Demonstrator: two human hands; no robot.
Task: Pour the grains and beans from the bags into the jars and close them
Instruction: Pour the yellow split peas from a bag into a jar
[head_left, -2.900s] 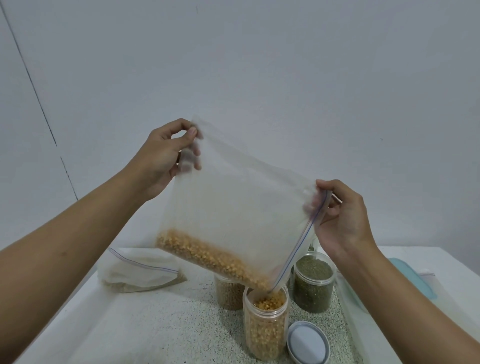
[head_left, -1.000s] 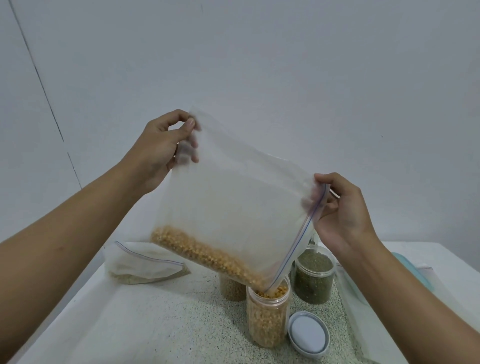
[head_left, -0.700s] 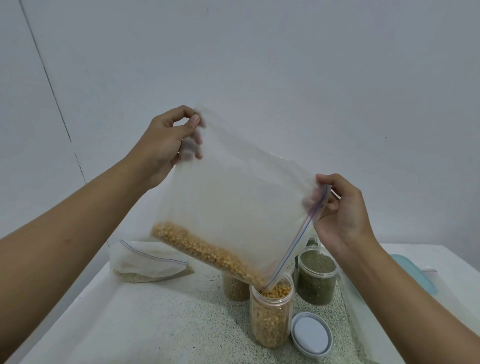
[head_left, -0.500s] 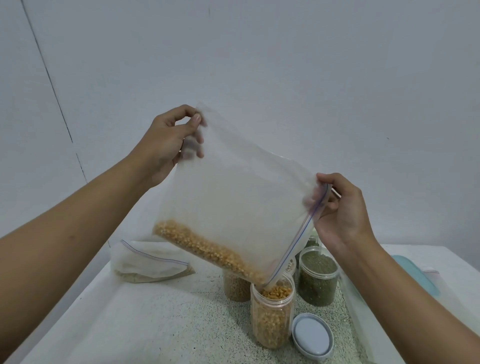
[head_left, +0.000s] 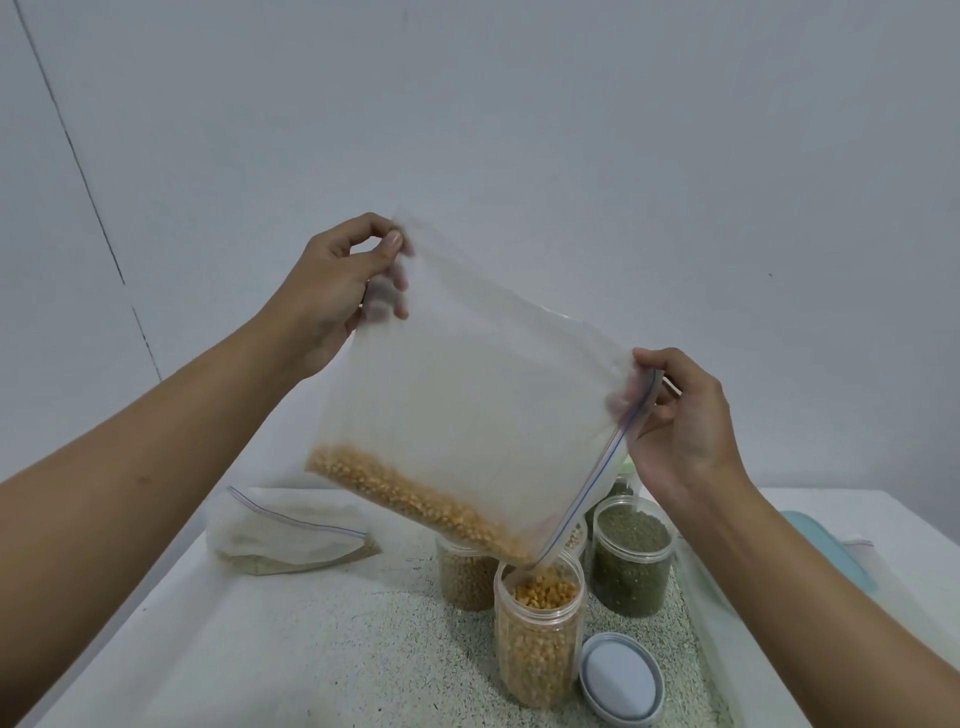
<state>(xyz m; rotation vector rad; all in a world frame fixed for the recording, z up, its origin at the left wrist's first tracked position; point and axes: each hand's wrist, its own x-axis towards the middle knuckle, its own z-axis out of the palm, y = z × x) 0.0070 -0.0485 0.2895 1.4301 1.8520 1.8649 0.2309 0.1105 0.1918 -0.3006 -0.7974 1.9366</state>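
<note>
The left hand (head_left: 332, 291) pinches the top corner of the bag (head_left: 467, 405) and the right hand (head_left: 680, 421) grips its open edge, tipping yellow grains into the jar (head_left: 537, 629) near the tabletop's (head_left: 311, 649) front edge.

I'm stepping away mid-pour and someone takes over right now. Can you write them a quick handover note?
Left hand pinches the raised corner of the clear plastic zip bag; right hand pinches its open zip edge.
Bag's low corner sits over the open clear jar of yellow grains, filled nearly to its neck; a band of grains remains in the bag. Round grey-rimmed lid lies beside that jar on the speckled table.
Done: uncapped jar of green beans looks filled; brown-grain jar behind, top hidden. Slumped zip bag lies left.
Left: finish pouring, cap the jars.
</note>
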